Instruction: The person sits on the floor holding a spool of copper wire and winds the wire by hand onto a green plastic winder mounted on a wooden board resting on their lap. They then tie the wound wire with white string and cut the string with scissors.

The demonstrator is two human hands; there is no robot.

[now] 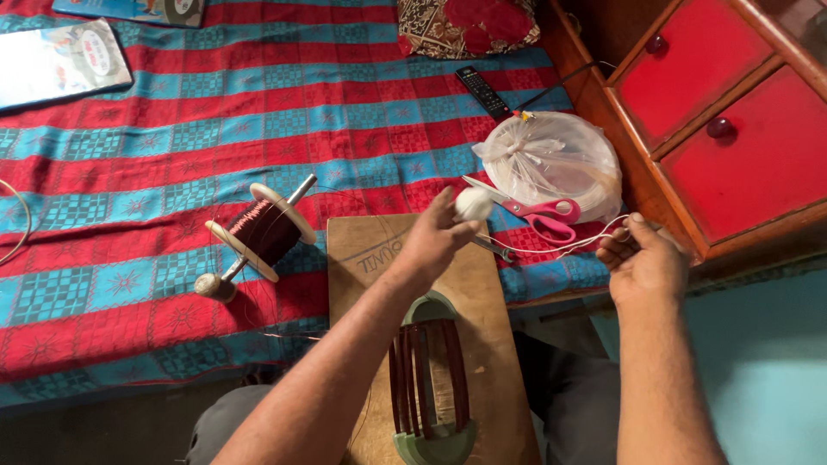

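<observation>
While the left hand [435, 237] is pinching a small white ball of thread [473, 204] above the far end of the wooden board [379, 258], the right hand [642, 258] is closing on the white strand [551, 247] running between them, out past the bed's near right corner. That strand is hanging just over the pink-handled scissors [538, 213] and could be snagging there. The thread spool [263, 231] is sitting near the bed's front edge and might be rolling off. Open room is lying leftward across the striped bedspread [129, 172]; the red drawers [724, 129] are crowding the right.
</observation>
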